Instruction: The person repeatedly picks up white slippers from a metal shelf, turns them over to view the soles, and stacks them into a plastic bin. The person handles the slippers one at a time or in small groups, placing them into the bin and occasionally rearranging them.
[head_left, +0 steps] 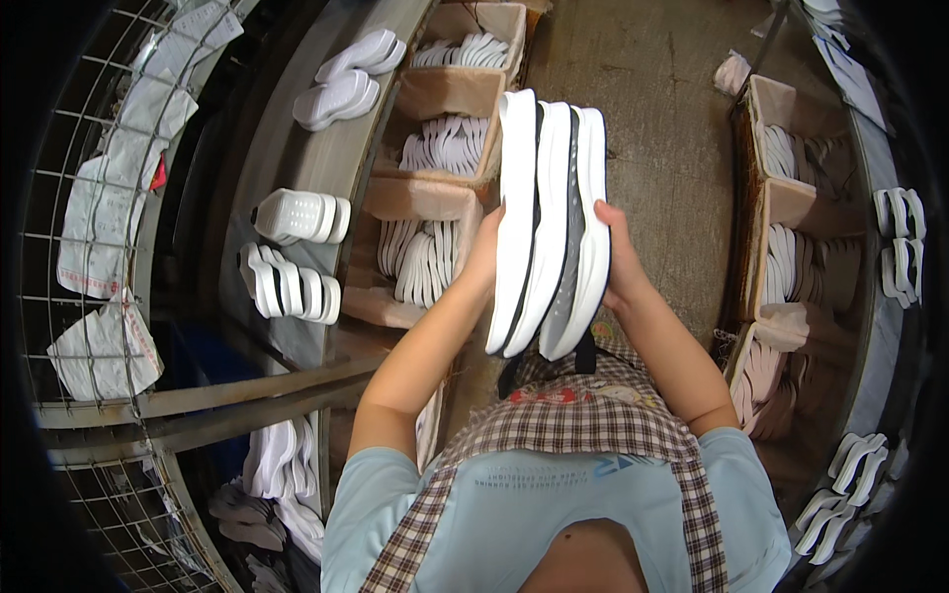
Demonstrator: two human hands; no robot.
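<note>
Between my two hands I hold a stack of white shoe soles on edge, with dark and grey faces showing between them. My left hand presses against the stack's left side, its fingers mostly hidden behind the soles. On the opposite side my right hand grips the stack, thumb on the outer sole and the other fingers partly hidden. The soles stand lengthwise in front of my checked apron. Nearest to my left hand is a lined bin filled with white soles.
More lined bins run along the left, including one at the back. Soles lie in pairs and rows on the left metal shelf. Bins and another shelf with soles line the right. A wire mesh rack carries papers at far left.
</note>
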